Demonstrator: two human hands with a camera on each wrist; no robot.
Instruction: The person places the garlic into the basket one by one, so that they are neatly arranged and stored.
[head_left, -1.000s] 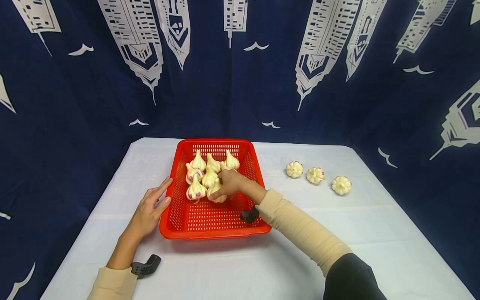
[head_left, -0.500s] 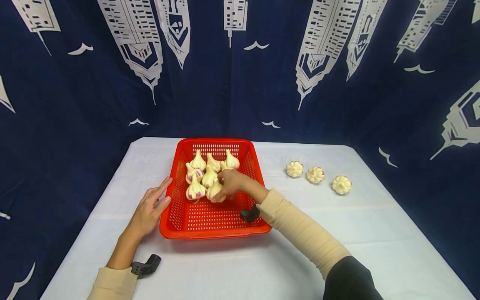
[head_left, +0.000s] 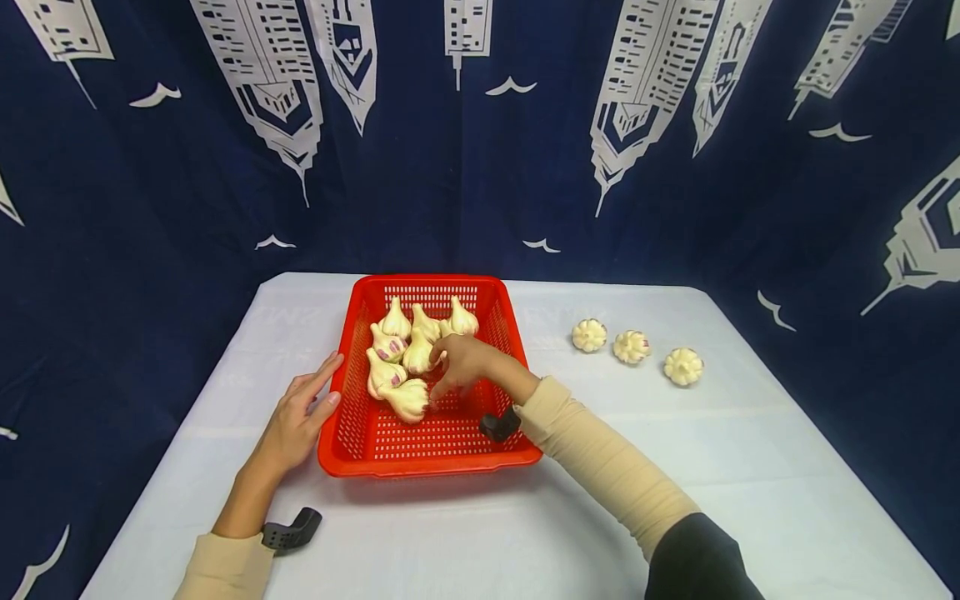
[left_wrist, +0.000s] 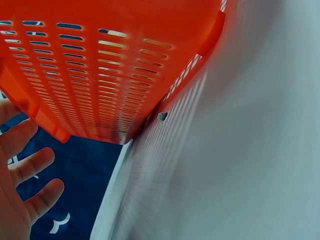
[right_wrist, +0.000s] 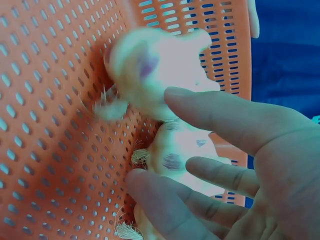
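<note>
My right hand (head_left: 471, 367) is inside a red perforated plastic basket (head_left: 431, 467), its fingers loosely parted. Left of its fingertips a cream garlic bulb (head_left: 407, 401) lies tipped over, against another leaning garlic bulb (head_left: 384, 373). Several more bulbs stand clustered toward the basket's back. Seen from the right wrist, the thumb lies at the near bulb (right_wrist: 150, 70) without fingers closing round it; whether it touches I cannot tell. My left hand (head_left: 296, 423) rests with extended fingers on the basket's left rim. The left wrist view shows these fingers (left_wrist: 35, 167) spread beside the basket wall.
Three garlic bulbs, the left one (head_left: 588, 335), the middle one (head_left: 632, 347) and the right one (head_left: 683, 367), sit on the white tablecloth (head_left: 750, 467) right of the basket. A dark blue printed curtain (head_left: 465, 183) hangs behind the table.
The front-right bulb under my right hand has tipped over and shifted left, pushing its neighbour aslant. My right fingers have come off it. My left hand has stayed at the rim.
</note>
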